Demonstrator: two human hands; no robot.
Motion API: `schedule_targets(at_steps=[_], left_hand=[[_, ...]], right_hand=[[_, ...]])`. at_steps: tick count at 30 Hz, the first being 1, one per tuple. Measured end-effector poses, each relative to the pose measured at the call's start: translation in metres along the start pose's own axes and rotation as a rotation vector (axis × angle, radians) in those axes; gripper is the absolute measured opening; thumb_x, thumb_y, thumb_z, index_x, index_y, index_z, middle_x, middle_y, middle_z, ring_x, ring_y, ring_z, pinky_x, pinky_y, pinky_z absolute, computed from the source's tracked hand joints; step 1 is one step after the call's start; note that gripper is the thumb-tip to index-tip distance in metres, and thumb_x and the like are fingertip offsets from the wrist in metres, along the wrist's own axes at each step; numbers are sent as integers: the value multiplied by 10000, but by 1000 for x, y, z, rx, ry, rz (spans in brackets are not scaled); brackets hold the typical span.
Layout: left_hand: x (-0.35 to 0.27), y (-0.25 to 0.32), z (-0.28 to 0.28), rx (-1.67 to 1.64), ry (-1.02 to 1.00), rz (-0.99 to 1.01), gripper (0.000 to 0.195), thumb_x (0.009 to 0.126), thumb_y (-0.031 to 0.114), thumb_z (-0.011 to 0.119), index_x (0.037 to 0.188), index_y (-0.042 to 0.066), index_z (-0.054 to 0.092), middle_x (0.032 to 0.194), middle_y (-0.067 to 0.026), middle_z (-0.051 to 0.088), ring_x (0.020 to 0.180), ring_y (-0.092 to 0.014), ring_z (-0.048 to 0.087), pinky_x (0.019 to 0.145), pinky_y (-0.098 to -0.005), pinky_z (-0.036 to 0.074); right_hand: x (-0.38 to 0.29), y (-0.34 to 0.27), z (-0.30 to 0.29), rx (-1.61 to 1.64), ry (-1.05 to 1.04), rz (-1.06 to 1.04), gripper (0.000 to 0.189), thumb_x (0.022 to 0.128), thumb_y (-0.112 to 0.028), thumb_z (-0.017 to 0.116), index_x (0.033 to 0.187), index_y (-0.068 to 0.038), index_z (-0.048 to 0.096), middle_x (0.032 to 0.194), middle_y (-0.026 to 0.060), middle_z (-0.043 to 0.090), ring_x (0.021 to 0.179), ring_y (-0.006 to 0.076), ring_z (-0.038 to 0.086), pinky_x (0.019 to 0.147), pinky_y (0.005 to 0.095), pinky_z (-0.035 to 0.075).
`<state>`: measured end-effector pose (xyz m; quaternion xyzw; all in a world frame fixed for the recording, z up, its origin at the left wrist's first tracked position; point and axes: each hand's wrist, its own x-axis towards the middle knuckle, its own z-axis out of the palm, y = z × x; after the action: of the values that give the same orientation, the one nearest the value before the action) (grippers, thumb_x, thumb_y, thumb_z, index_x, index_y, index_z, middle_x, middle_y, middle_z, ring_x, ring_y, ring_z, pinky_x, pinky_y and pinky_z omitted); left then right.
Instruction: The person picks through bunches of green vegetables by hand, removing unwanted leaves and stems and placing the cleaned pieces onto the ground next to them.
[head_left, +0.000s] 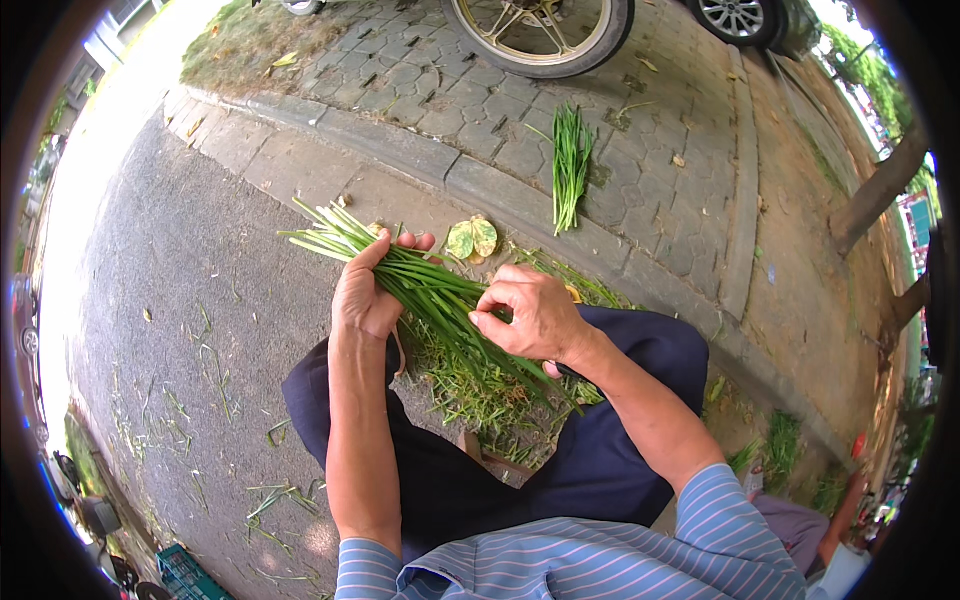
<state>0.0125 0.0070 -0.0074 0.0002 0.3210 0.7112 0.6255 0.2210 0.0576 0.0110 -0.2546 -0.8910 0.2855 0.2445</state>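
Observation:
My left hand (367, 289) grips a bunch of green chives (442, 289) near the pale stem ends, which point to the upper left. The long leaves run down to the right, over the gap between my knees. At the leafy part is my right hand (529, 311), its thumb and index fingertip brought close together against the leaves. Whether a leaf is pinched there I cannot tell. Beneath the bunch, a heap of loose green trimmings (480, 405) lies on the ground between my feet.
Another chive bunch (571, 169) lies on the paving beyond the stone curb (420, 154). A yellowed leaf (472, 238) rests near my hands. A motorcycle wheel (540, 37) stands ahead. Another person's leg (787, 521) and more greens (781, 446) are at lower right; a green crate (191, 574) is lower left.

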Motion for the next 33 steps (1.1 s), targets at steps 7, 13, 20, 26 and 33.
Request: schedule_targets(at_steps=[7,13,20,26,33], left_hand=[[0,2,-2,-6,-113,-15,150,936,140,468,965,4,522,894,-92,581,1020,-283,579,882,-509,473],[-3,0,0,-39,-114,18,140,883,83,512,1017,41,515,908,-101,593,1016,-312,581,908,-538,453],[-5,2,3,-72,-139,56,217,834,39,527,1049,59,505,936,-114,605,986,-324,588,942,-555,425],[-5,4,2,-58,-150,88,224,841,41,526,1062,62,492,918,-111,600,930,-310,593,923,-543,441],[-5,3,3,89,-33,171,253,849,31,545,1089,57,468,881,-97,595,877,-289,605,859,-519,491]], right_hand=[[-1,2,2,54,-98,98,145,744,-218,632,712,-78,654,679,67,620,662,250,619,623,351,498],[-2,4,5,61,-79,67,130,735,-176,641,730,-46,651,665,79,633,604,234,625,570,329,498],[-2,6,-6,144,-33,93,116,742,-127,607,763,-21,651,668,102,625,596,223,620,566,315,493],[-3,4,-12,63,-14,16,105,733,-88,624,794,-10,659,720,94,611,588,213,601,546,306,477],[-5,7,-11,125,-23,63,79,726,-109,650,767,-43,666,685,70,612,571,183,599,538,291,474]])
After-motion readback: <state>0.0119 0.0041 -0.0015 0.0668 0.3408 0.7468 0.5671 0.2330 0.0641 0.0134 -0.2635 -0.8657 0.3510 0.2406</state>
